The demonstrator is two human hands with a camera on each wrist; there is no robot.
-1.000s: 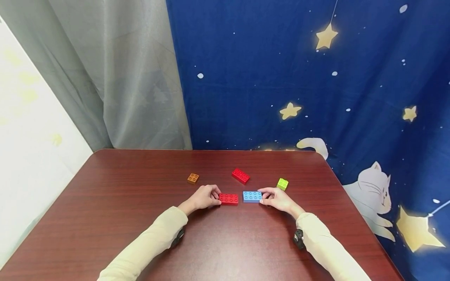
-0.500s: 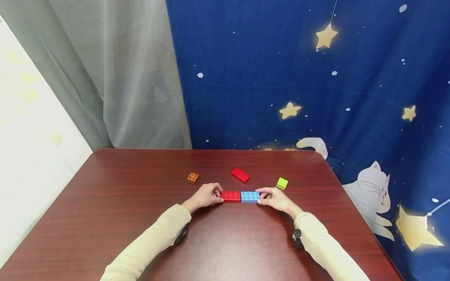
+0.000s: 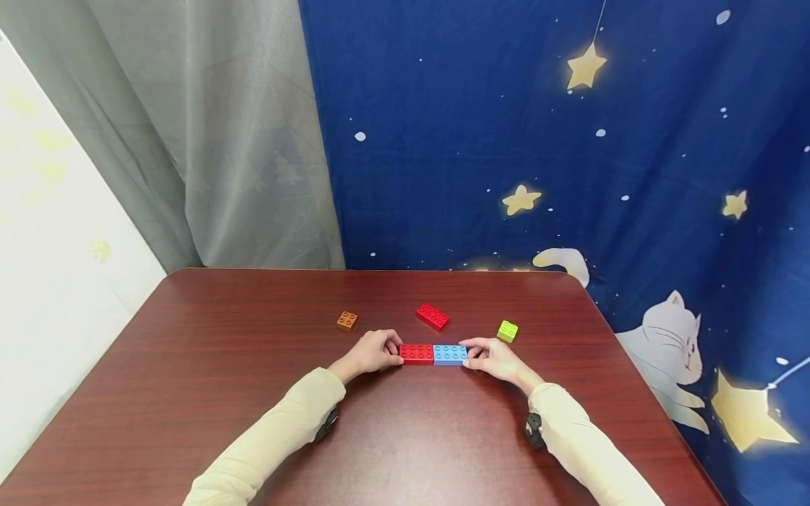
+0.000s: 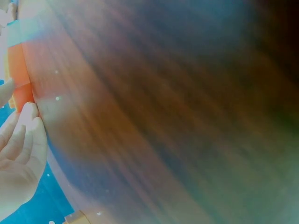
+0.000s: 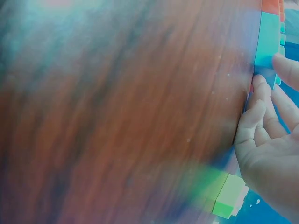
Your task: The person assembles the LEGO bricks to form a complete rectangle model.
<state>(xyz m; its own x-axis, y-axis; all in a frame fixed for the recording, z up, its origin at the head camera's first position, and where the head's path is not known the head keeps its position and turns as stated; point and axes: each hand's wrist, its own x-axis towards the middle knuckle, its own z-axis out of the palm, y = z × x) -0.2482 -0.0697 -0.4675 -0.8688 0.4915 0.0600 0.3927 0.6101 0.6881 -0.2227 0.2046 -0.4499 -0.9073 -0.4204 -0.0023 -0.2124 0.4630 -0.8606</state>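
Observation:
A red brick (image 3: 416,354) and a light blue brick (image 3: 450,355) lie end to end on the table, their short ends touching. My left hand (image 3: 373,351) pinches the red brick's left end between thumb and fingers. At the blue brick's right end, my right hand (image 3: 500,358) holds it the same way. In the left wrist view the left hand (image 4: 21,158) is at the end of the red brick (image 4: 19,70), which looks orange there. The right wrist view has the right hand (image 5: 271,126) at the blue brick (image 5: 268,39).
Behind the hands lie an orange small brick (image 3: 346,320), a second red brick (image 3: 432,316) turned at an angle, and a lime green brick (image 3: 508,331) near the right hand. The brown table (image 3: 253,302) ends at a grey curtain (image 3: 266,140) and a blue one (image 3: 443,140).
The gap between the red and blue bricks has closed: the left hand moved its red brick slightly right, and the right hand moved the blue one slightly left.

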